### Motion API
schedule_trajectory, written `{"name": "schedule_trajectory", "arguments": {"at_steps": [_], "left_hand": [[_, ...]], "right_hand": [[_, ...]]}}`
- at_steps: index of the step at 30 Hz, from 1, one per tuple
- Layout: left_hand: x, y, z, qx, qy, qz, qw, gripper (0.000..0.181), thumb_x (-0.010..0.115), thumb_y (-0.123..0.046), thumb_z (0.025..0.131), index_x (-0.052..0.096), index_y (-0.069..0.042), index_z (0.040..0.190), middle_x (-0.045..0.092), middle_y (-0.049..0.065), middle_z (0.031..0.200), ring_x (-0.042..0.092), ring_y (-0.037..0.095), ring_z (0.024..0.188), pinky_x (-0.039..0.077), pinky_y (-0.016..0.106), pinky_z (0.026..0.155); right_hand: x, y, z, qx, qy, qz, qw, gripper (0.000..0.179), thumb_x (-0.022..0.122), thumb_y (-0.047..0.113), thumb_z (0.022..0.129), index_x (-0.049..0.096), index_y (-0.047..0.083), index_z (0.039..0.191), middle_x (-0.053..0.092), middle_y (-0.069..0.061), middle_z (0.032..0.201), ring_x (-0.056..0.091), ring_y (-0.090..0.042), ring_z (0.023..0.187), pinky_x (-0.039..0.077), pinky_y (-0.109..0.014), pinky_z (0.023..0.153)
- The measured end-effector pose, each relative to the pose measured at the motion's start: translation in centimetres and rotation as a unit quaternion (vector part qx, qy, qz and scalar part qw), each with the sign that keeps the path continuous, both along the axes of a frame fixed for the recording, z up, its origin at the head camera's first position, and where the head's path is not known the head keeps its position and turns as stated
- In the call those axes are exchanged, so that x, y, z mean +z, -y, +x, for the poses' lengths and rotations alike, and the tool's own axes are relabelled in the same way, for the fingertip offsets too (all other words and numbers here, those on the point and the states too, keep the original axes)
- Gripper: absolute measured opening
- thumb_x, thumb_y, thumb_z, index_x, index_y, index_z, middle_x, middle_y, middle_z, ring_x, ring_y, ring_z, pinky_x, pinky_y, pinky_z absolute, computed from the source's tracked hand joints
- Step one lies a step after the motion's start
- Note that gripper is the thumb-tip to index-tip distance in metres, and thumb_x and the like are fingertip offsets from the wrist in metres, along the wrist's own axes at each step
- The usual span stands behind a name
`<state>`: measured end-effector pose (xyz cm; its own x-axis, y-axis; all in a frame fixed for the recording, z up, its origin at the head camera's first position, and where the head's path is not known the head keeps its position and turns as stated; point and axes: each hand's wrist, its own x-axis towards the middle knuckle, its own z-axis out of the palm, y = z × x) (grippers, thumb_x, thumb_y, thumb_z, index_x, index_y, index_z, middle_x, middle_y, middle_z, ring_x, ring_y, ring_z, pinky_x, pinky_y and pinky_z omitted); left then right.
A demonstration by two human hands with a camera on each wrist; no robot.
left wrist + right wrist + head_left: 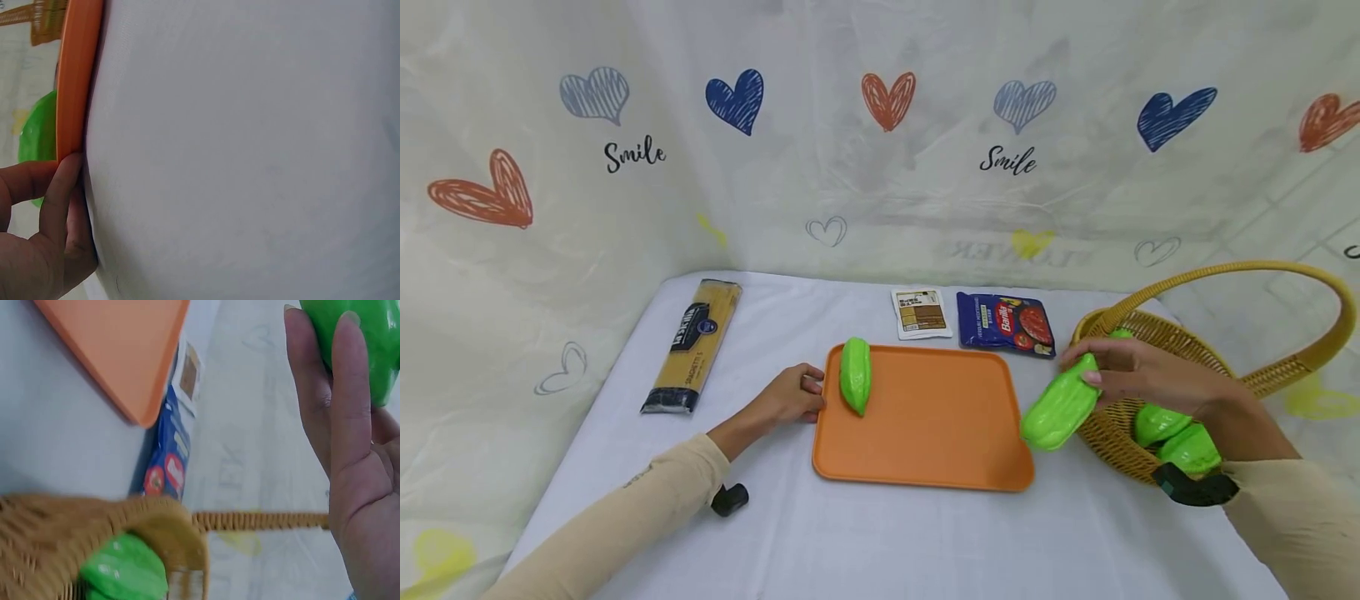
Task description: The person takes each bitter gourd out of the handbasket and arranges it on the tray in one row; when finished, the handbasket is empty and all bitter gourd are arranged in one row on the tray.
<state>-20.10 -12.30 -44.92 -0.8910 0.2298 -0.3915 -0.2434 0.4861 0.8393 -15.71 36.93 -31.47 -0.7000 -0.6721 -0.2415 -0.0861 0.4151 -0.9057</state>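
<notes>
In the head view, my right hand (1120, 375) holds a glossy bright green, ridged, fruit-like piece (1060, 404) tilted over the right edge of an orange tray (940, 417). Its fingers and thumb grip the upper end of the piece, also visible in the right wrist view (369, 350). A similar green piece (855, 375) lies upright along the tray's left side, its pointed tip toward me. At that side my left hand (790, 395) pinches the tray's rim (78, 87), with fingertips on both faces of it.
A wicker basket (1112, 446) with a tall handle stands right of the tray, under my right forearm, with several green pieces (1191, 450) inside. Behind the tray lie a blue Barilla pouch (1006, 323) and a small white packet (921, 314). A spaghetti pack (694, 346) lies at left.
</notes>
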Motion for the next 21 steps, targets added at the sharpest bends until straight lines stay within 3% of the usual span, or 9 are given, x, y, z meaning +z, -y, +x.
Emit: {"name": "schedule_trajectory", "arguments": {"at_steps": [5,9,16,21], "left_hand": [[-0.1,0.0,0.0,0.002,0.001,0.005,1.0,0.047,0.067,0.001,0.088,0.052,0.0,0.133,0.056,0.011,0.105,0.064,0.019,0.084,0.062,0.028,0.071],[-0.3,0.1,0.0,0.004,0.001,0.008,1.0,0.047,0.066,0.001,0.088,0.053,0.0,0.133,0.056,0.01,0.105,0.064,0.019,0.083,0.062,0.028,0.071],[-0.3,0.0,0.0,0.01,0.003,0.005,0.9999,0.046,0.067,0.0,0.088,0.054,-0.001,0.132,0.057,0.01,0.105,0.063,0.018,0.084,0.062,0.028,0.071],[-0.3,0.0,-0.1,0.01,0.001,0.005,0.9999,0.045,0.066,0.0,0.088,0.054,-0.001,0.131,0.057,0.01,0.105,0.064,0.018,0.084,0.063,0.029,0.071]], "right_hand": [[-1.1,2.1,-0.6,0.007,0.023,0.009,0.9997,0.037,0.045,0.007,0.106,0.052,0.009,0.142,0.061,-0.01,0.118,0.069,-0.024,0.093,0.063,-0.044,0.078],[-2.2,3.6,-1.2,0.024,0.024,-0.009,0.9994,0.032,0.048,0.005,0.104,0.056,0.005,0.134,0.063,-0.01,0.117,0.069,-0.025,0.096,0.063,-0.043,0.082],[-3.5,5.5,-2.0,-0.003,0.027,-0.024,0.9993,0.029,0.054,0.007,0.102,0.059,0.003,0.13,0.069,-0.008,0.117,0.07,-0.026,0.1,0.062,-0.042,0.087],[-4.3,6.6,-2.5,0.0,0.032,-0.023,0.9992,0.03,0.057,0.006,0.1,0.061,0.004,0.129,0.07,-0.009,0.116,0.07,-0.023,0.099,0.061,-0.046,0.087]]}}
